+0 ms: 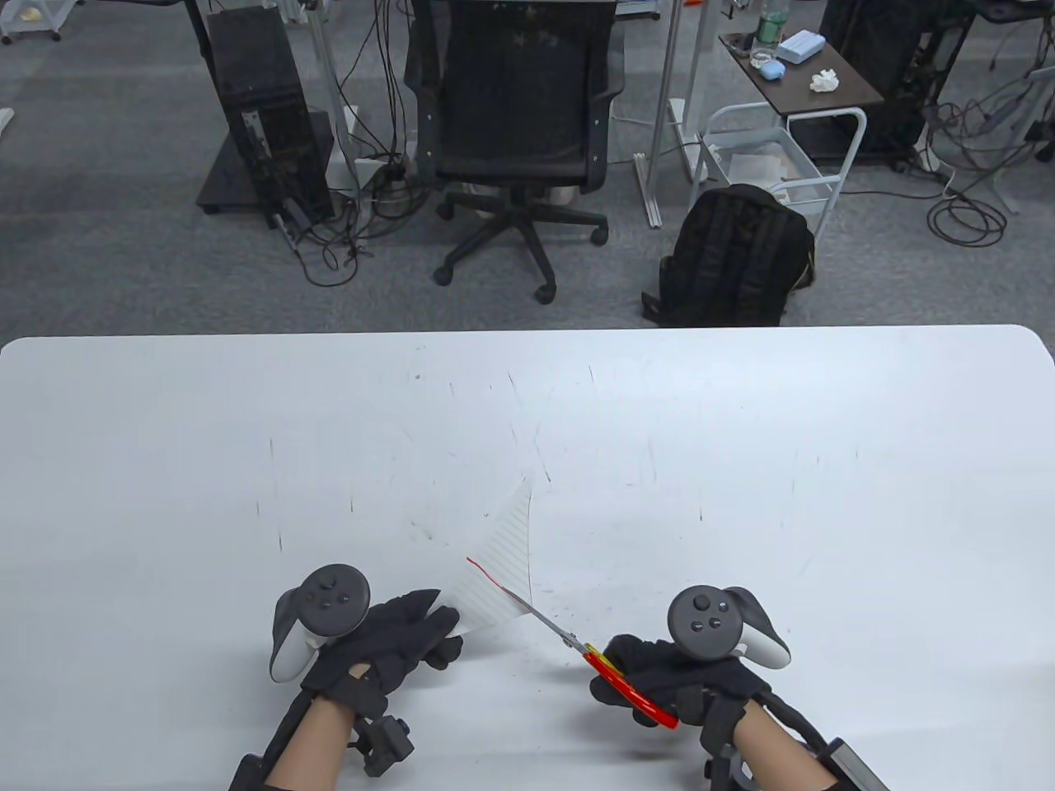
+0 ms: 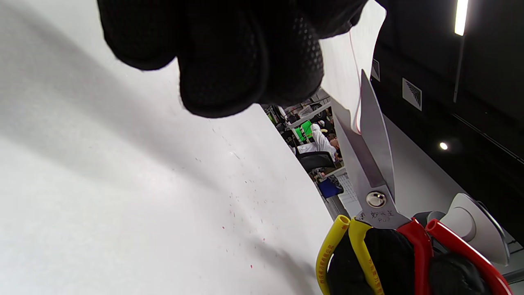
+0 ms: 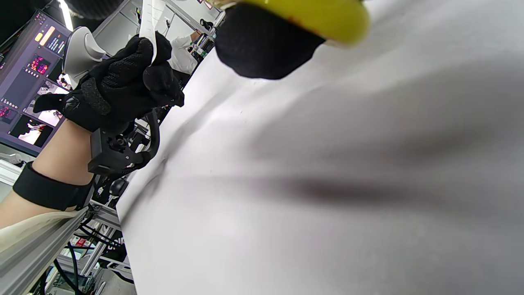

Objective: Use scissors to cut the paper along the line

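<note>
A lined white paper (image 1: 504,560) with a red line is held up above the table. My left hand (image 1: 404,630) pinches its lower left corner; the hand also shows in the right wrist view (image 3: 131,78). My right hand (image 1: 668,671) grips the scissors (image 1: 593,655) by their red and yellow handles. The steel blades (image 2: 368,143) straddle the paper's edge (image 2: 348,82) at the near end of the red line, slightly parted. The yellow handle (image 3: 303,16) shows at the top of the right wrist view.
The white table (image 1: 742,461) is scuffed with fine marks. Beyond its far edge stand an office chair (image 1: 515,124), a black backpack (image 1: 733,255) and a computer tower (image 1: 264,115) on the floor.
</note>
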Demonstrator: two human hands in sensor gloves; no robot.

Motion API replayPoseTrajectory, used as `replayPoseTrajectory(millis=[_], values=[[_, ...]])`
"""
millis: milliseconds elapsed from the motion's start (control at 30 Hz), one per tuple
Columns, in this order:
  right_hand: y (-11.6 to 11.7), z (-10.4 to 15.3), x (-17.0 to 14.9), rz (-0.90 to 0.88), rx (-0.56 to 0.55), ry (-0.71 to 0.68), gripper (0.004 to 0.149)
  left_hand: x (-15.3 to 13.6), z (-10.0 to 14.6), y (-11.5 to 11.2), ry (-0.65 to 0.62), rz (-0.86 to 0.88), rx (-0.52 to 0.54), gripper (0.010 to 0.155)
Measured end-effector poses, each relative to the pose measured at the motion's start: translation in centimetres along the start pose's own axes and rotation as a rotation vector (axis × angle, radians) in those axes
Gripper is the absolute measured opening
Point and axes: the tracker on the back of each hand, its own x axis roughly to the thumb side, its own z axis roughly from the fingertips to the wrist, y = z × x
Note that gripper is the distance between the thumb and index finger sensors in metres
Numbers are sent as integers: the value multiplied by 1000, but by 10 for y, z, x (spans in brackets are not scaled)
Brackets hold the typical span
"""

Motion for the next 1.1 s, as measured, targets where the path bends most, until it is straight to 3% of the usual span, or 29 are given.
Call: replayPoseTrajectory(millis=[1100], values=[[-2,1,1,27,-84,13,67,-1,1,0,11,22,-2,38]])
